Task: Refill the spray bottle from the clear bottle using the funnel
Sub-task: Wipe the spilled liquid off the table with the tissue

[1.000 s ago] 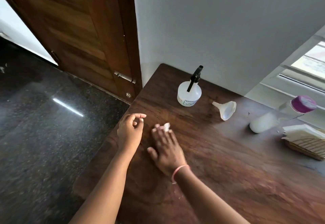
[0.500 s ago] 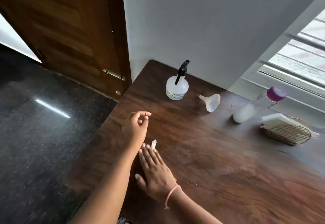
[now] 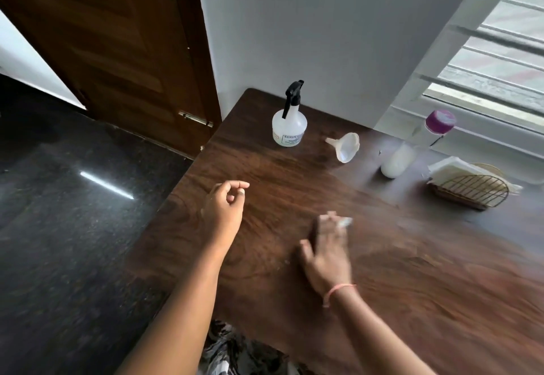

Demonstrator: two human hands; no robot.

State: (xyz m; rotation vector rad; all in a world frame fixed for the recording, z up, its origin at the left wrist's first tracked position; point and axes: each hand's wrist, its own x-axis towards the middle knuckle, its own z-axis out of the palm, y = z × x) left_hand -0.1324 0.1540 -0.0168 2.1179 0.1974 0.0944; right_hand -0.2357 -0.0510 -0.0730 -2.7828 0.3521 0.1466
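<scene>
A translucent spray bottle with a black trigger head stands at the table's far left corner. To its right a white funnel lies on its side. The clear bottle with a purple cap stands further right, near the window. My left hand hovers over the table short of the spray bottle, fingers curled with thumb against forefinger, holding nothing I can see. My right hand is blurred and lies flat on the wood, its straight fingers pressing a small white scrap.
The dark wooden table meets a grey wall. A gold wire holder with white napkins sits at the right. A wooden door and dark polished floor lie to the left. A barred window is at the upper right.
My right hand has slid to the right across the table with the white scrap under its fingers. My left hand has stayed about where it was, still curled.
</scene>
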